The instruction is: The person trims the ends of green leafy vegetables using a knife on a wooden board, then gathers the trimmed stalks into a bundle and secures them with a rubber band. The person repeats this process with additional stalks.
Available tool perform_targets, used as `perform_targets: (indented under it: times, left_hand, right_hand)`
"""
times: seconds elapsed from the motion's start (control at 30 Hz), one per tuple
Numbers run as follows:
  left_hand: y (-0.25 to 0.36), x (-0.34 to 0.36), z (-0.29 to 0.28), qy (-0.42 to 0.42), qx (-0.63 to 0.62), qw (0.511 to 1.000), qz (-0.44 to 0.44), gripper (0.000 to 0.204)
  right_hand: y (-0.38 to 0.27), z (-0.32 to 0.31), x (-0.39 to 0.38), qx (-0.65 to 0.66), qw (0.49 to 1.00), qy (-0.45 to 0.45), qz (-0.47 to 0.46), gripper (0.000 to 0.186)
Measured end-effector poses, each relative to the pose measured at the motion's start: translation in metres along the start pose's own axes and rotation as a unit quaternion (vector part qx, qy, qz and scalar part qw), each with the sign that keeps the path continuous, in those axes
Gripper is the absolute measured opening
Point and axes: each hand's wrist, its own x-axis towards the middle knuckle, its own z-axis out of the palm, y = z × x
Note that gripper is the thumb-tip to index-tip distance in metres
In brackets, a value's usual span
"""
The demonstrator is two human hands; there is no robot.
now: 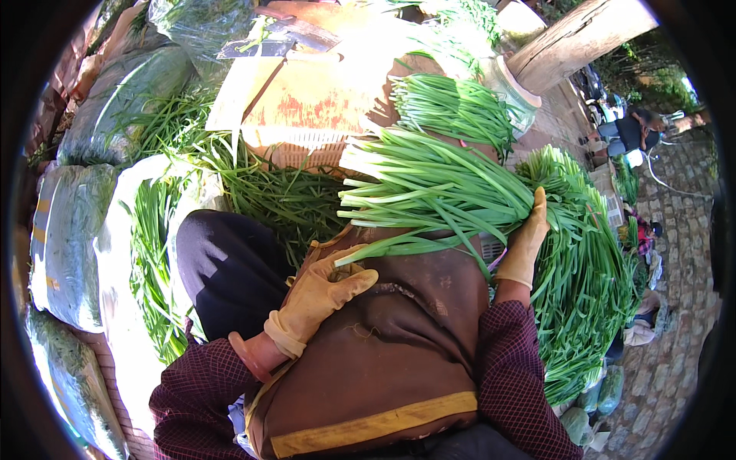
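A loose bunch of garlic chives [437, 184] lies across my lap, its pale cut ends toward the left. My right hand [525, 241], in a yellowish glove, grips the leafy right end; its thumb shows, while the other fingers are hidden under the leaves. My left hand [322, 295], gloved too, is over the brown apron [383, 360], thumb apart from the fingers. One stray leaf from the bunch reaches across its fingertips. Beyond the bunch, another bundle of chives [452, 107] rests on a worn reddish board [307, 103].
A big heap of chives [583, 291] stands against my right side. Loose leaves [276, 192] lie ahead of my knee [226, 253]. Wrapped bales [69, 245] line the left. A wooden post [583, 42] rises at the far right, with a person [632, 132] on the paving beyond.
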Motion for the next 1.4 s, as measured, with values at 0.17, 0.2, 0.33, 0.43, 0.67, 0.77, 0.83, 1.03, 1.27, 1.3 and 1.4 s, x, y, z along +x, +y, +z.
perform_targets:
  times: [0.17,0.2,0.33,0.43,0.67,0.77,0.83,1.03,1.27,1.3,1.4]
  left_hand:
    - [-0.001,0.018,0.023,0.081,-0.083,0.991,0.068,0.016]
    - [-0.003,0.018,0.024,0.079,-0.081,0.99,0.086,0.016]
    - [-0.004,0.018,0.026,0.123,-0.021,0.983,0.137,0.014]
    - [0.005,0.022,0.025,0.159,0.109,0.965,0.175,0.013]
    - [0.018,0.033,0.009,0.242,0.403,0.8,0.372,0.003]
    - [0.024,0.037,-0.012,0.272,0.542,0.694,0.389,0.013]
    - [0.038,0.035,-0.031,0.286,0.581,0.655,0.39,0.016]
    - [0.168,0.006,-0.119,0.511,0.363,0.685,0.372,0.011]
    - [0.137,0.031,-0.101,0.32,0.54,0.608,0.486,0.071]
    - [0.119,0.043,-0.079,0.254,0.534,0.653,0.473,0.074]
    - [0.065,0.052,-0.011,0.06,0.474,0.804,0.354,0.078]
  right_hand:
    - [0.004,-0.002,0.002,-0.002,0.998,-0.024,-0.056,0.045]
    - [0.005,-0.001,0.001,-0.004,0.997,-0.031,-0.068,0.046]
    - [0.003,0.001,-0.002,0.006,0.997,-0.043,-0.064,0.048]
    - [-0.002,0.006,-0.004,-0.013,0.999,-0.014,-0.047,0.047]
    - [-0.009,0.012,-0.006,-0.068,0.992,-0.002,-0.106,0.05]
    - [-0.01,0.008,-0.003,-0.03,0.998,0.002,-0.048,0.052]
    - [-0.008,0.004,0.001,-0.017,0.998,-0.002,-0.052,0.051]
    - [-0.003,-0.007,0.01,0.013,0.998,0.001,-0.06,0.049]
    - [-0.02,0.015,0.002,0.005,0.994,-0.015,-0.11,0.045]
    - [-0.028,0.02,0.0,0.003,0.997,-0.02,-0.072,0.046]
    - [-0.053,0.04,-0.005,-0.033,0.979,-0.039,-0.195,0.047]
